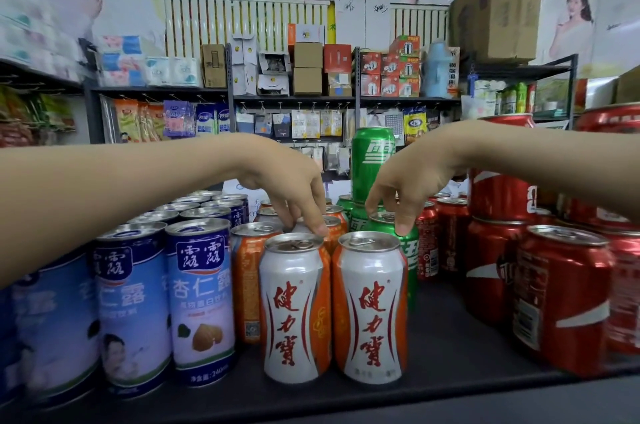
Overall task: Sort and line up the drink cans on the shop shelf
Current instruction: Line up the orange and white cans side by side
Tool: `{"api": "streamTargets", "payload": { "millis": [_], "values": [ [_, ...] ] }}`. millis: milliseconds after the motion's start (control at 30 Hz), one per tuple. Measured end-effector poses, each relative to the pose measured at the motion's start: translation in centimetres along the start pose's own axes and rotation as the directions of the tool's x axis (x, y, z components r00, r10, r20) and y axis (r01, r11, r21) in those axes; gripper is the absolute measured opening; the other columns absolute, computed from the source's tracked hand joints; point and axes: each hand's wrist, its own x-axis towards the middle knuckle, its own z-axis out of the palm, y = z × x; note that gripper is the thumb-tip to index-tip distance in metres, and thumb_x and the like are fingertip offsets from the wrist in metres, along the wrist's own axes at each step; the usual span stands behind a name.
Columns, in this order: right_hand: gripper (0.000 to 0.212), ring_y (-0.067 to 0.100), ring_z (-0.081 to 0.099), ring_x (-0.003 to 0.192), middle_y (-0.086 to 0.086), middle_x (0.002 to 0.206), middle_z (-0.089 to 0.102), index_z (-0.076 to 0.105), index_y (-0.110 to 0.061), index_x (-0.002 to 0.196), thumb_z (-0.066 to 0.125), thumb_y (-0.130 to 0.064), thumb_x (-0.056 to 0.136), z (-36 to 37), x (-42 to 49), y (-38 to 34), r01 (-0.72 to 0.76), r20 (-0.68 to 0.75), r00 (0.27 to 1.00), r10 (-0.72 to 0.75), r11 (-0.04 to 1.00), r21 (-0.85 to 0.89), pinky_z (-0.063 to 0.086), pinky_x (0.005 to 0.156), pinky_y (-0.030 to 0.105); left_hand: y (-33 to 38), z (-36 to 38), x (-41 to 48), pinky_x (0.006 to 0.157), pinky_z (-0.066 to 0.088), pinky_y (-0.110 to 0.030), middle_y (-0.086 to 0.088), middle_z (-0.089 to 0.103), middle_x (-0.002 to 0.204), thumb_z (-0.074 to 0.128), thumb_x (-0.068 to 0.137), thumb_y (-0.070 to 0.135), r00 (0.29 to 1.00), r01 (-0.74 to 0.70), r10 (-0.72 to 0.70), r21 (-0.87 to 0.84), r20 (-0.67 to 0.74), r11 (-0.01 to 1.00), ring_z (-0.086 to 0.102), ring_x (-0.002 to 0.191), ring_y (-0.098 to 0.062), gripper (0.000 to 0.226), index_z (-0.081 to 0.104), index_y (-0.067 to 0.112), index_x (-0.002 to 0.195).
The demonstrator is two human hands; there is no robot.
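Two white-and-orange cans (296,305) (370,305) stand side by side at the front of the black shelf (450,354). My left hand (294,191) reaches down behind the left one, and its fingertips pinch the top of an orange can (332,226) in the second row, mostly hidden. My right hand (401,188) grips the rim of a green can (408,250) just behind the right front can, thumb on its near side. Another green can (372,160) stands stacked on the green ones further back.
Several blue almond-drink cans (201,299) fill the left side in rows, with an orange can (247,285) next to them. Red cola cans (561,295), some stacked two high, crowd the right. Bare shelf shows between the green and red cans. Stocked shelves stand behind.
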Motion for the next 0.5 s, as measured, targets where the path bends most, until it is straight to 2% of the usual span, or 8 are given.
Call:
{"api": "streamTargets", "payload": {
  "millis": [33, 100, 200, 267, 367, 500],
  "values": [
    [0.057, 0.015, 0.060, 0.083, -0.008, 0.089, 0.061, 0.052, -0.020, 0.133, 0.073, -0.022, 0.080, -0.1, -0.2, 0.0, 0.022, 0.027, 0.999, -0.022, 1.000, -0.011, 0.053, 0.083, 0.031, 0.1, 0.0, 0.0, 0.081, 0.057, -0.027, 0.001, 0.069, 0.087, 0.075, 0.078, 0.023, 1.000, 0.001, -0.001, -0.007, 0.000, 1.000, 0.065, 0.090, -0.015, 0.037, 0.068, 0.008, 0.111],
    [0.065, 0.013, 0.058, 0.085, -0.003, 0.104, 0.058, 0.040, -0.016, 0.142, 0.069, -0.022, 0.084, -0.1, -0.4, 0.4, 0.023, 0.043, 0.999, -0.021, 0.999, -0.043, 0.049, 0.081, 0.026, 0.3, 0.2, 0.1, 0.079, 0.057, -0.025, 0.002, 0.069, 0.086, 0.075, 0.078, 0.023, 1.000, 0.001, -0.001, -0.022, -0.018, 1.000, 0.065, 0.090, -0.014, 0.036, 0.068, 0.007, 0.110],
    [0.065, 0.022, 0.053, 0.116, 0.007, 0.134, 0.052, 0.036, -0.019, 0.144, 0.067, -0.022, 0.086, -0.3, -1.0, 0.0, 0.001, 0.039, 0.999, 0.001, 0.997, -0.075, 0.044, 0.097, 0.030, 0.7, 0.5, 0.4, 0.069, 0.055, -0.016, 0.002, 0.069, 0.090, 0.074, 0.078, 0.028, 0.997, -0.011, 0.010, -0.004, -0.080, 1.000, 0.066, 0.080, -0.010, 0.036, 0.068, 0.009, 0.108],
    [0.068, 0.021, 0.046, 0.127, 0.004, 0.142, 0.046, 0.034, -0.021, 0.145, 0.067, -0.025, 0.086, -0.7, -1.3, -0.4, -0.006, 0.036, 0.999, 0.009, 0.996, -0.089, 0.036, 0.097, 0.028, 0.9, 0.9, 0.6, 0.070, 0.056, -0.017, -0.002, 0.069, 0.097, 0.074, 0.078, 0.032, 0.994, -0.011, 0.012, 0.008, -0.105, 1.000, 0.068, 0.086, -0.014, 0.037, 0.068, 0.010, 0.107],
    [0.070, 0.015, 0.047, 0.123, 0.001, 0.142, 0.046, 0.032, -0.022, 0.146, 0.067, -0.027, 0.085, -1.6, -1.8, -1.2, 0.055, -0.001, 0.998, -0.055, 0.996, -0.066, 0.033, 0.093, 0.024, 1.4, 1.4, 0.8, 0.078, 0.057, -0.023, -0.004, 0.067, 0.099, 0.073, 0.079, 0.033, 0.994, 0.002, -0.003, -0.009, -0.110, 1.000, 0.066, 0.096, -0.018, 0.039, 0.068, 0.008, 0.109],
    [0.069, 0.008, 0.047, 0.106, -0.004, 0.134, 0.051, 0.033, -0.024, 0.145, 0.066, -0.034, 0.085, -1.6, -1.1, -2.4, 0.137, -0.076, 0.987, -0.143, 0.988, -0.072, 0.035, 0.090, 0.023, 1.4, 0.4, -0.3, 0.078, 0.055, -0.020, -0.004, 0.064, 0.110, 0.068, 0.081, 0.040, 0.998, 0.052, -0.050, 0.094, -0.028, 0.994, 0.062, 0.096, -0.012, 0.053, 0.057, 0.009, 0.122]
  ]
}}
